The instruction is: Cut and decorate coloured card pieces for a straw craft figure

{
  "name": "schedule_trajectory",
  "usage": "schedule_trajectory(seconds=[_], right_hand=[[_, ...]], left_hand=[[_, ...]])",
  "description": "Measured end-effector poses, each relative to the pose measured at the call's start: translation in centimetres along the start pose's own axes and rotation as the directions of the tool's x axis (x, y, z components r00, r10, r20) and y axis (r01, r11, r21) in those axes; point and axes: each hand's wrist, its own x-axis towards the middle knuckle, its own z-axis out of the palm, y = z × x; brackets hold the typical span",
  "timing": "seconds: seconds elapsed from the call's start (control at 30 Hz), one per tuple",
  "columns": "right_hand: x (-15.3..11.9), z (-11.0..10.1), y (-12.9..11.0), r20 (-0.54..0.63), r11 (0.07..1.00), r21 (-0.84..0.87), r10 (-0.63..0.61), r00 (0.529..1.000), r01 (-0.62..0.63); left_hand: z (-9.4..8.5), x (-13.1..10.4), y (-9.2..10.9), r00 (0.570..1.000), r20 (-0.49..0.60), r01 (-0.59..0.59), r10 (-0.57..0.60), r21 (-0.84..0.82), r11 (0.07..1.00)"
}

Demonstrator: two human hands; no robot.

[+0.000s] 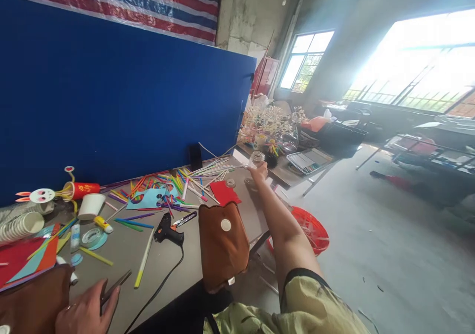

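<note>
My left hand (87, 307) is at the lower left, beside a brown leather bag (35, 299). Between its thumb and fingers are slim dark tweezers (119, 280), their points toward the upper right. My right arm stretches far across the table, and my right hand (259, 170) grips a clear jar (257, 159) near the table's far right end. A second brown bag (224, 245) with a round white patch lies in front of me. Left of it rest a black glue gun (168, 230) and small snips (185, 219).
Coloured pens and straws (178, 185), blue cut paper (146, 199) and red paper (225, 192) cover the table's back. Paper cups (22, 226) stand at left. A blue panel (118, 101) rises behind. A red basket (311, 230) sits below the right edge.
</note>
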Motion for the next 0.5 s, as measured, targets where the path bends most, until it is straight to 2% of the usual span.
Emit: schedule_trajectory(seconds=[0.23,0.4,0.5], right_hand=[[0.7,2.1,0.8,0.001,0.999,-0.027,0.046,0.999,-0.046],[1.2,2.9,1.1,0.03,0.998,-0.058,-0.012,0.999,0.014],[0.7,3.0,1.6,0.075,0.991,-0.081,-0.103,0.992,0.109]], left_hand=[[-0.3,-0.1,0.7,0.997,-0.076,-0.015,0.015,0.012,1.0],[-0.9,-0.2,1.0,0.996,-0.083,-0.009,0.008,-0.006,1.0],[-1.3,-0.2,1.2,0.994,-0.099,-0.037,0.036,-0.005,0.999]])
